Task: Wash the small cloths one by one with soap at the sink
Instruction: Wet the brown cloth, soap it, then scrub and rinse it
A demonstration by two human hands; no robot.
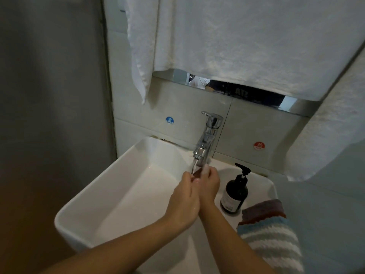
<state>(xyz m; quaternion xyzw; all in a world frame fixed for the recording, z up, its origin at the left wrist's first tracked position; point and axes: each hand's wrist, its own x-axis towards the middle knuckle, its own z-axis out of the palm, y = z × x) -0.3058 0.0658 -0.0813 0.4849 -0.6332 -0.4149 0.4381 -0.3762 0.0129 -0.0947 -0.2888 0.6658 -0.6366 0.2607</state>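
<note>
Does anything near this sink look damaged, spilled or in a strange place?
Yes. A large white towel hangs over the mirror and hides nearly all of it. Dark crumbling marks run along the joint between the sink and the wall tiles. Nothing looks spilled.

No sleeves were worn: both forearms were bare up to the frame's lower edge. No rings, watch or bracelet were seen on the left hand [182, 202] or the right hand [209, 184]. Water droplets were noted on the left hand.
</note>
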